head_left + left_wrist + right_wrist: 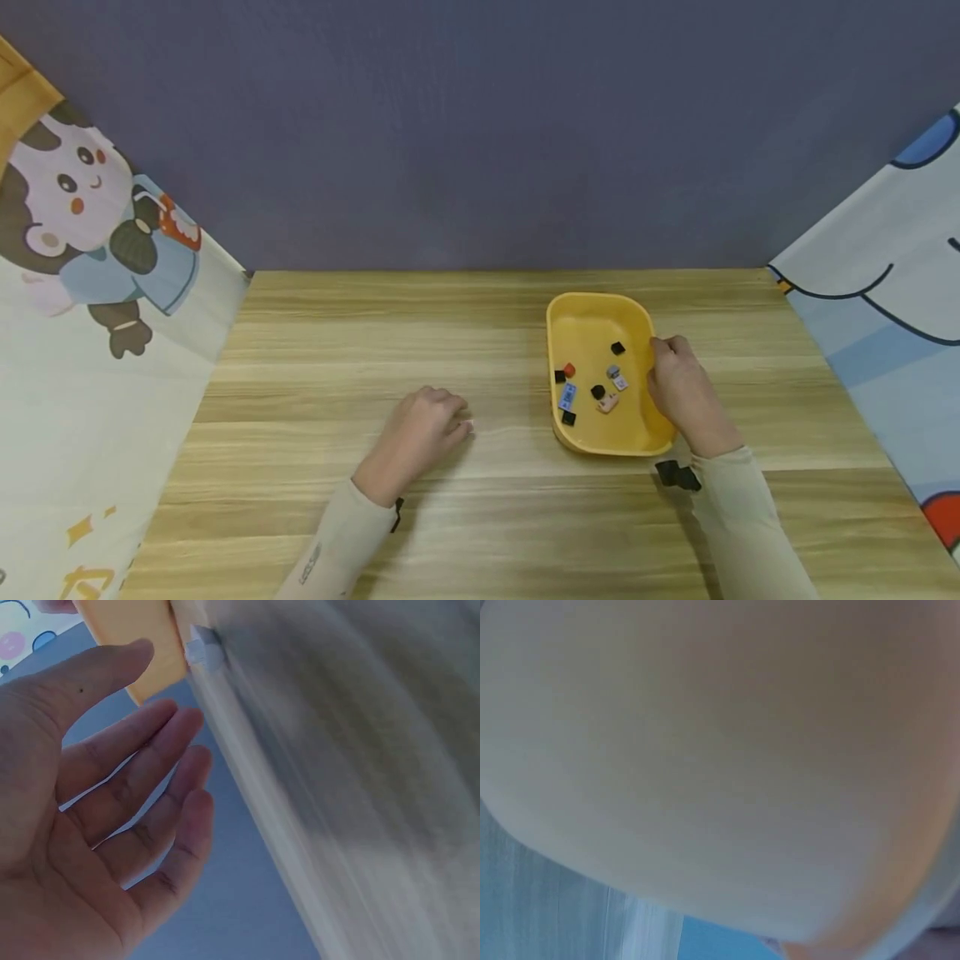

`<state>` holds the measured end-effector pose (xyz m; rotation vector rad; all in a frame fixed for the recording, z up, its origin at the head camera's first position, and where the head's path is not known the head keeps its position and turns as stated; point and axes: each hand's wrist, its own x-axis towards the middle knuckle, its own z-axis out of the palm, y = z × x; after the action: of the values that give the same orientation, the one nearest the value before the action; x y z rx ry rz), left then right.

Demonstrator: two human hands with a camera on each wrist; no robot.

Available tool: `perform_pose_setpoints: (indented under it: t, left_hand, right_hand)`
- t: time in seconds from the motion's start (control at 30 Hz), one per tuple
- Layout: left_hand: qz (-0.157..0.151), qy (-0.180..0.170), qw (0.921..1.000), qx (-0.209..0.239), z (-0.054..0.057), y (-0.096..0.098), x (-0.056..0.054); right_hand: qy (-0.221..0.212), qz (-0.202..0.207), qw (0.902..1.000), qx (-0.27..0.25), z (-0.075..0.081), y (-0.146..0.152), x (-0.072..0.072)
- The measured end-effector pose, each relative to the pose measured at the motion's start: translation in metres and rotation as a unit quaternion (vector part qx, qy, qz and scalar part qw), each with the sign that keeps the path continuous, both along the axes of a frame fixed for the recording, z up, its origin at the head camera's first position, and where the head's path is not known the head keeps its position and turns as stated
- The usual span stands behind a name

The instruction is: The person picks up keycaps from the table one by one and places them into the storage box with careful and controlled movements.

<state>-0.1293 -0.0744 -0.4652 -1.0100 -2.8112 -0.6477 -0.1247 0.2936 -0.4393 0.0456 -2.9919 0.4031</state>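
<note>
My right hand (688,390) grips the right rim of a yellow plastic bin (600,442). Several small building-block pieces lie in it, among them a blue piece (567,397), a red one (569,369), a pale pink one (608,403) and black ones. The bin's wall (697,772) fills most of the right wrist view and hides the right fingers there. To the left of the bin, my left hand (422,433) hovers over the table with loosely bent fingers and holds nothing. Beyond its fingertips, a small whitish piece (204,649) rests on the table in the left wrist view.
The wood-grain table (337,333) runs back to a dark grey-blue wall (480,133). Cartoon-printed panels (97,275) stand at the left and right sides. A black strap end (677,476) hangs by the right sleeve.
</note>
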Motion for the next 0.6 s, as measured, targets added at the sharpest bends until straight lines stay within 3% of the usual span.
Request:
perform_pose_setpoints:
  t: [0.13, 0.4, 0.6]
  left_hand:
    - [0.007, -0.007, 0.9997, -0.021, -0.004, -0.002, 0.004]
    - [0.003, -0.030, 0.9989, -0.035, -0.010, -0.002, 0.007]
    - [0.004, -0.022, 0.9990, -0.039, -0.012, -0.001, 0.005]
  right_hand:
    - [0.012, 0.003, 0.9999, -0.003, -0.001, 0.001, 0.000]
    - [-0.011, -0.009, 0.9999, 0.004, -0.001, 0.000, 0.000]
    - [-0.004, -0.004, 1.0000, 0.003, -0.001, 0.000, -0.001]
